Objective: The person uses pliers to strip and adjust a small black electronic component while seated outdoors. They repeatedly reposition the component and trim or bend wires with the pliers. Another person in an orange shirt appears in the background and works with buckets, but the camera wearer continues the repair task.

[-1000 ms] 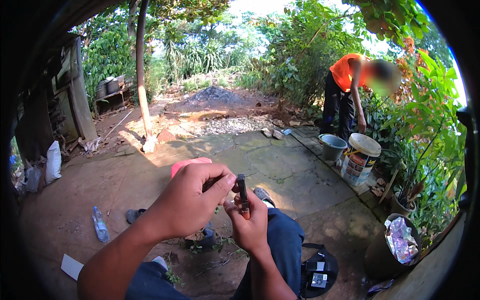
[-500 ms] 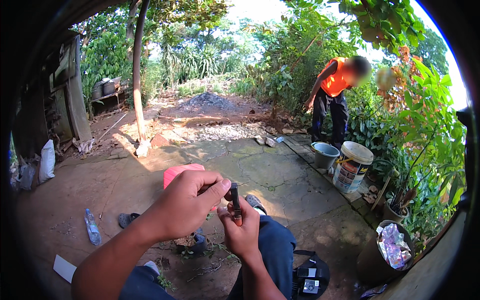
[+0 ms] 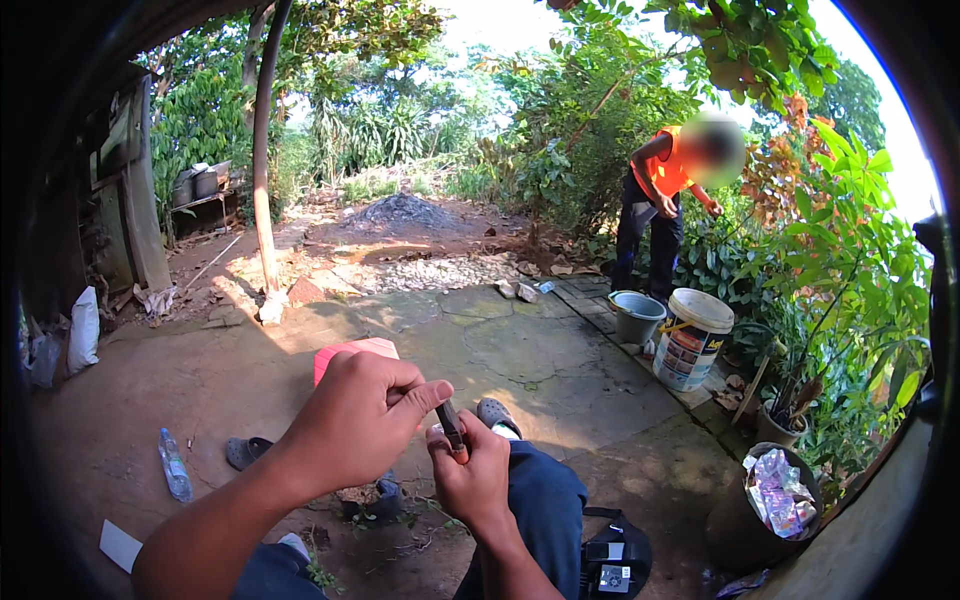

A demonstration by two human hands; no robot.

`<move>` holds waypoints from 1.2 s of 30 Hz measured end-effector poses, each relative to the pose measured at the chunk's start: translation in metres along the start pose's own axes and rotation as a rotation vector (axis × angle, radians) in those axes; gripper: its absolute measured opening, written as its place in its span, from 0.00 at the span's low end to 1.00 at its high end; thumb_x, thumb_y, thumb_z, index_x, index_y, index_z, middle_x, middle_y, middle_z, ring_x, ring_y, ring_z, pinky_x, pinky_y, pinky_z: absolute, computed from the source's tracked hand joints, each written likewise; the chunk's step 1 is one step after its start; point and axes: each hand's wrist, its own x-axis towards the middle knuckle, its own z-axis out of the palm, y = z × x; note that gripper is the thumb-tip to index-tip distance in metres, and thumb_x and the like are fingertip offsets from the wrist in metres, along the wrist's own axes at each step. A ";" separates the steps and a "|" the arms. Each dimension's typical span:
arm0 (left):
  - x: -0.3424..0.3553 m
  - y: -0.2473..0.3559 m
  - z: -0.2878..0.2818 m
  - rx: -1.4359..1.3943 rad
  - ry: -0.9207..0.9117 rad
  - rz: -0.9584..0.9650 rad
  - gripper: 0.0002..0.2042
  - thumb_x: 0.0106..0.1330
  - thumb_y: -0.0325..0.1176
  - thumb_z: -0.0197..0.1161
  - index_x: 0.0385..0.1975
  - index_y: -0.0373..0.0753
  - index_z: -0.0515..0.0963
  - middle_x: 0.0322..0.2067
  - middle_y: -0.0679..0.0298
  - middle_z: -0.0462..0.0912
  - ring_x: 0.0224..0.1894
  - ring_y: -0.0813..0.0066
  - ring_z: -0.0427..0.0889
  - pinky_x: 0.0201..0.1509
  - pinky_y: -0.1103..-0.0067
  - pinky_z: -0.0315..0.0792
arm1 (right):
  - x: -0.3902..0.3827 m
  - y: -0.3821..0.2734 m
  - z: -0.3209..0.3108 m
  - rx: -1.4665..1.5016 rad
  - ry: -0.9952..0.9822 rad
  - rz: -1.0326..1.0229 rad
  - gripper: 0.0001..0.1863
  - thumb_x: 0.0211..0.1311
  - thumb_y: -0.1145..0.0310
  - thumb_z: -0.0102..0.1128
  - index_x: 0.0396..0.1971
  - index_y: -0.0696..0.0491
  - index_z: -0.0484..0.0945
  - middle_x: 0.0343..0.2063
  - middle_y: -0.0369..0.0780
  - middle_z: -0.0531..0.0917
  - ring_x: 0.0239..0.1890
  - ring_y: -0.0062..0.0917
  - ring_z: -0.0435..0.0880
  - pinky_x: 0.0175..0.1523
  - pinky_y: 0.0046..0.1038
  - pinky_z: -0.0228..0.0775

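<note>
Above my lap, my right hand (image 3: pixel 476 468) closes around a slim dark tool (image 3: pixel 449 422) with an orange-brown lower end. Its exact kind is hard to make out. My left hand (image 3: pixel 352 412) is closed too, with its thumb at the tool's upper end and its fingers curled behind. A pink object (image 3: pixel 340 352) shows partly beyond my left hand. Below my hands, a dark pot (image 3: pixel 385 500) stands on the ground by loose green stems, partly hidden by my left forearm.
A plastic bottle (image 3: pixel 174 466) lies at left near a dark clog (image 3: pixel 244 452). A black bag (image 3: pixel 616 552) rests beside my right leg. At right stand a rubbish-filled bin (image 3: pixel 735 525), a large bucket (image 3: pixel 690 345) and a grey pail (image 3: pixel 637 318). Behind them a person in orange (image 3: pixel 668 165) bends over.
The tool has gone from nearly upright to tilted, its top leaning left. Both hands stay on it. The person in orange has brought their arms forward. The view has shifted slightly.
</note>
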 end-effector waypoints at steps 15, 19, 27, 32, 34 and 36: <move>-0.003 0.001 -0.004 0.171 0.010 0.055 0.15 0.76 0.36 0.65 0.34 0.29 0.87 0.19 0.48 0.79 0.20 0.57 0.75 0.30 0.66 0.70 | -0.003 0.002 0.002 -0.002 -0.070 0.076 0.16 0.67 0.66 0.70 0.28 0.57 0.73 0.16 0.40 0.73 0.22 0.26 0.71 0.29 0.32 0.64; -0.003 -0.001 -0.012 0.171 -0.025 0.061 0.15 0.76 0.37 0.63 0.35 0.30 0.86 0.21 0.46 0.78 0.23 0.50 0.77 0.32 0.63 0.70 | -0.002 0.005 0.004 -0.007 -0.062 0.046 0.18 0.68 0.65 0.71 0.25 0.56 0.71 0.15 0.34 0.70 0.22 0.15 0.66 0.28 0.28 0.59; -0.003 0.009 -0.020 0.115 -0.087 -0.008 0.12 0.74 0.31 0.62 0.32 0.29 0.84 0.31 0.45 0.82 0.38 0.42 0.83 0.45 0.58 0.75 | -0.002 0.007 0.000 -0.035 -0.074 0.098 0.14 0.65 0.63 0.72 0.32 0.59 0.78 0.20 0.49 0.81 0.21 0.41 0.80 0.32 0.38 0.71; -0.005 0.001 -0.019 0.126 -0.102 -0.021 0.12 0.74 0.32 0.62 0.34 0.29 0.85 0.32 0.45 0.83 0.40 0.43 0.84 0.46 0.59 0.76 | -0.002 0.006 0.000 -0.024 -0.069 0.123 0.15 0.65 0.64 0.73 0.32 0.60 0.78 0.20 0.48 0.80 0.20 0.33 0.77 0.32 0.35 0.71; -0.004 -0.004 -0.020 0.106 -0.094 0.039 0.11 0.74 0.32 0.62 0.38 0.29 0.85 0.28 0.47 0.83 0.32 0.48 0.83 0.40 0.63 0.76 | -0.002 0.005 0.000 -0.042 -0.062 0.104 0.15 0.65 0.64 0.73 0.32 0.60 0.78 0.19 0.48 0.79 0.20 0.32 0.76 0.32 0.34 0.70; -0.003 -0.009 -0.023 0.109 -0.077 0.080 0.10 0.74 0.31 0.62 0.40 0.30 0.85 0.26 0.49 0.84 0.28 0.52 0.83 0.38 0.66 0.76 | -0.002 0.005 0.001 -0.061 -0.064 0.121 0.15 0.65 0.65 0.73 0.31 0.60 0.78 0.19 0.47 0.78 0.20 0.27 0.73 0.31 0.33 0.68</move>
